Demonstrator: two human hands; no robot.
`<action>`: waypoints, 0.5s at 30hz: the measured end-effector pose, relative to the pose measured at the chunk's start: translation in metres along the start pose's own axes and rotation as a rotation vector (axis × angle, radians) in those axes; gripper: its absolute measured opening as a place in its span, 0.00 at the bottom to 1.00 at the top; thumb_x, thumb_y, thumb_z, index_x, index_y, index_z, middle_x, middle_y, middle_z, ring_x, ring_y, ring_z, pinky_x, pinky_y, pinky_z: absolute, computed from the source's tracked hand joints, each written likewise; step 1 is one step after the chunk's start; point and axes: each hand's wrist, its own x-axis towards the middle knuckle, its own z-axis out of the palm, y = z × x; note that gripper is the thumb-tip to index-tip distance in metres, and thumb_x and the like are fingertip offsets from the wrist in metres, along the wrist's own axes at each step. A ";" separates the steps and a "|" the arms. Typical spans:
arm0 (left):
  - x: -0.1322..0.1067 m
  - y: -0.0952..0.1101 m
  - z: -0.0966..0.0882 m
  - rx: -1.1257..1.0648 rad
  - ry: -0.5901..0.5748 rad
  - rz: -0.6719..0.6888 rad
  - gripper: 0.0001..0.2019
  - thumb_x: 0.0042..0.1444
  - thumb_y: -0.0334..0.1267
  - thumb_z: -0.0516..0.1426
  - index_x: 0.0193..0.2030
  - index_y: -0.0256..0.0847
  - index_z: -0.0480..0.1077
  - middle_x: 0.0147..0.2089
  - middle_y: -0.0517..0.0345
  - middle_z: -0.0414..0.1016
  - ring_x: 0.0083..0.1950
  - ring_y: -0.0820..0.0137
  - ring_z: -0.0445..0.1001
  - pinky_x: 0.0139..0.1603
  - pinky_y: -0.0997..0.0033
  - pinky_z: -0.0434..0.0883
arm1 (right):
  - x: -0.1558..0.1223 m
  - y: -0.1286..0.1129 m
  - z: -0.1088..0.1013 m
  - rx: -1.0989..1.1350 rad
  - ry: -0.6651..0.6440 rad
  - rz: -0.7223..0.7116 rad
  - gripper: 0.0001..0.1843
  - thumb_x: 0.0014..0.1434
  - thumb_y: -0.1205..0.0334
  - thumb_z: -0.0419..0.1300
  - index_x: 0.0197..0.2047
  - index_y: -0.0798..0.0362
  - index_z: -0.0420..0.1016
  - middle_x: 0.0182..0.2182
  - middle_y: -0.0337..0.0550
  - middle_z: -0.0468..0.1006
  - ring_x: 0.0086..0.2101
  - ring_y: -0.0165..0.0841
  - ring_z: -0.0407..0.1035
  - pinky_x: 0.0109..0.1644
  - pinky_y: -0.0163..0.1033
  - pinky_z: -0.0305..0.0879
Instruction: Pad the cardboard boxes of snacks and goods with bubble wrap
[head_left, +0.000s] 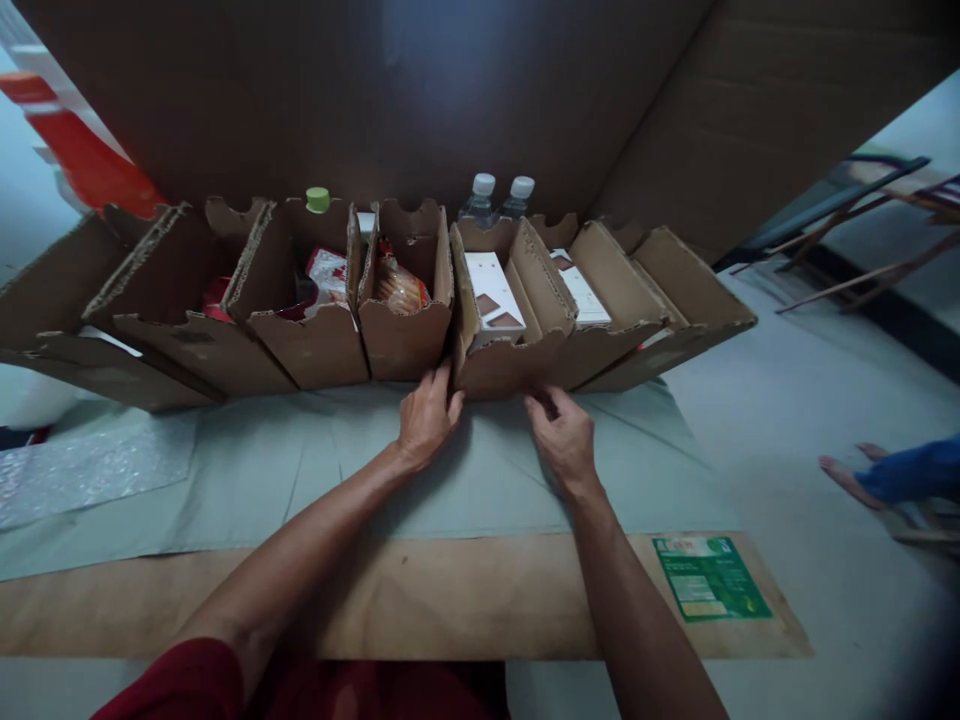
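One brown cardboard bin (510, 370), open-topped, wavy-edged, white carton (490, 282) inside.

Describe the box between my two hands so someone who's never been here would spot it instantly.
Find the row of open cardboard boxes on the pale green cloth. The box has the left hand at its lower left corner and the right hand at its lower front. It holds a white carton and, unlike its neighbours, has two white-capped bottles right behind it.
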 end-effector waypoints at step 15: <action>-0.084 -0.050 -0.017 -0.306 0.017 0.324 0.20 0.63 0.31 0.55 0.61 0.39 0.71 0.51 0.46 0.82 0.44 0.65 0.82 0.49 0.63 0.79 | -0.026 -0.074 0.003 0.093 -0.142 -0.285 0.15 0.65 0.58 0.58 0.52 0.51 0.79 0.42 0.45 0.85 0.40 0.35 0.79 0.45 0.40 0.76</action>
